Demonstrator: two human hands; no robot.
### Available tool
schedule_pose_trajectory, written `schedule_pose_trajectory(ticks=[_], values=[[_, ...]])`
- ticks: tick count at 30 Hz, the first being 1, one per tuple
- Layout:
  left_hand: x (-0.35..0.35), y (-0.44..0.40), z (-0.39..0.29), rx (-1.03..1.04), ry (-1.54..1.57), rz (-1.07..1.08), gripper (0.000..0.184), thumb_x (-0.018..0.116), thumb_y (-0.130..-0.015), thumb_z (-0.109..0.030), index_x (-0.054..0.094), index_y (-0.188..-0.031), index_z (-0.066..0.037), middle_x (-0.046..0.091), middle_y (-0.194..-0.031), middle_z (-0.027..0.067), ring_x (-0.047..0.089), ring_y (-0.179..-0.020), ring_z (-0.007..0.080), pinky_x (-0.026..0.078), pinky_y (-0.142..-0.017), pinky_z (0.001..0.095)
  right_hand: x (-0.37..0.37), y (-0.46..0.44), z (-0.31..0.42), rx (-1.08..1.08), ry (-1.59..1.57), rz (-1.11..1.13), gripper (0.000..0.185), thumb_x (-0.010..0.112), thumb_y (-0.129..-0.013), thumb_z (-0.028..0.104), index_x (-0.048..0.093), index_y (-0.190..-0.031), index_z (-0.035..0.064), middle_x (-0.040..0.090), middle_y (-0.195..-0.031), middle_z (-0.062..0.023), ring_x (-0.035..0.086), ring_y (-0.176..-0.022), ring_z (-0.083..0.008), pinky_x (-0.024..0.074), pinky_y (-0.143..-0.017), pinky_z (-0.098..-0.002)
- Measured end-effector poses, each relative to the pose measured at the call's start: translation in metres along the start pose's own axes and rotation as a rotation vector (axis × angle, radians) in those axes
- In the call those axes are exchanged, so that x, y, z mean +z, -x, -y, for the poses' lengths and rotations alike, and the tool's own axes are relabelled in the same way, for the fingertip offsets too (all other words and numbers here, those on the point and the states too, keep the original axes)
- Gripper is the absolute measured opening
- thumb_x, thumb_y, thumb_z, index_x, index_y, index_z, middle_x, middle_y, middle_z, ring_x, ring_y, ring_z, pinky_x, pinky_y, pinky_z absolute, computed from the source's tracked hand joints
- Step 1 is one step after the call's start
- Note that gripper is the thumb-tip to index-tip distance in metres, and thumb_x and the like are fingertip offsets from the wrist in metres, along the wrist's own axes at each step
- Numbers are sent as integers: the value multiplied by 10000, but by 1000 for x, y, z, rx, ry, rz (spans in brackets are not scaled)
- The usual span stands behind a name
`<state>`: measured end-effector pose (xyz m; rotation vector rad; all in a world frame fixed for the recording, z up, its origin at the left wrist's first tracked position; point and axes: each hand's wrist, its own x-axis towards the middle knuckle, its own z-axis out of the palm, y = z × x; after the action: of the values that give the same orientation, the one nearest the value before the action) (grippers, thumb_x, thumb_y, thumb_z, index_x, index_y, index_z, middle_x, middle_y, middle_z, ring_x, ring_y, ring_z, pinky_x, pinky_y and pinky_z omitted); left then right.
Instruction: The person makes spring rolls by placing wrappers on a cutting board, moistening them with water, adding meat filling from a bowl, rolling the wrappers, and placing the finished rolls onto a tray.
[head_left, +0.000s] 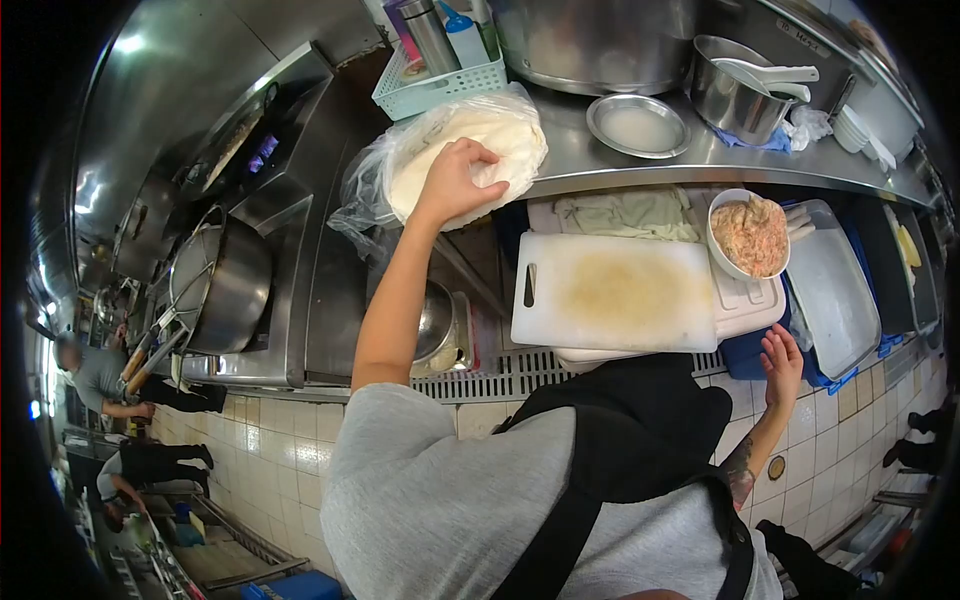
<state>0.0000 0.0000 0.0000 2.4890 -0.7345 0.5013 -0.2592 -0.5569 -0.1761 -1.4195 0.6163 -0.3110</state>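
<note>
My left hand rests over a stack of pale, round, thin sheets that look like dumpling wrappers, lying in an opened clear plastic bag. Its thumb and fingers are apart, with nothing visible between them. Low at my right side, my right hand hangs with its fingers loosely spread and holds nothing. In front of me lies a white cutting board with a yellowish stain. Beyond its right end, a white bowl is heaped with pinkish minced filling.
On the steel counter stand a metal plate, a pot with ladles and a basket of bottles. A clear tray lies right. A large wok-like pan stands left. Other people work at far left.
</note>
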Motion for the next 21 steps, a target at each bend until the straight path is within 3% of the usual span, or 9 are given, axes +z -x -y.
schedule_pose_trajectory(ticks=[2,14,19,21], values=[[0,3,-4,47,-48,-51,383,799,-686,-300,742,-984,-65,645,-1033,114,611,-1012,305,487,-924,393,2,0,0,3,-4,3,395,704,-928,293,637,-1261,90,672,-1136,-17,625,-958,-95,474,-786,-261],[8,6,13,35,46,-115,196,655,-878,-177,751,-950,-23,688,-1030,97,635,-926,301,500,-844,382,16,7,9,26,61,5,376,697,-928,282,645,-1246,88,682,-1087,-5,626,-933,-75,467,-760,-241],[5,-3,32,-259,432,-209,220,643,-916,-167,725,-961,32,716,-902,71,632,-789,161,490,-736,301,93,8,36,-137,285,237,317,675,-932,216,655,-1212,70,688,-1046,-8,626,-939,-97,473,-730,-225],[3,-5,35,-362,553,-239,231,639,-924,-165,715,-959,49,712,-849,56,618,-760,127,484,-715,289,153,1,45,-398,322,454,293,676,-921,149,652,-1188,31,684,-1069,-39,635,-960,-129,505,-761,-262]])
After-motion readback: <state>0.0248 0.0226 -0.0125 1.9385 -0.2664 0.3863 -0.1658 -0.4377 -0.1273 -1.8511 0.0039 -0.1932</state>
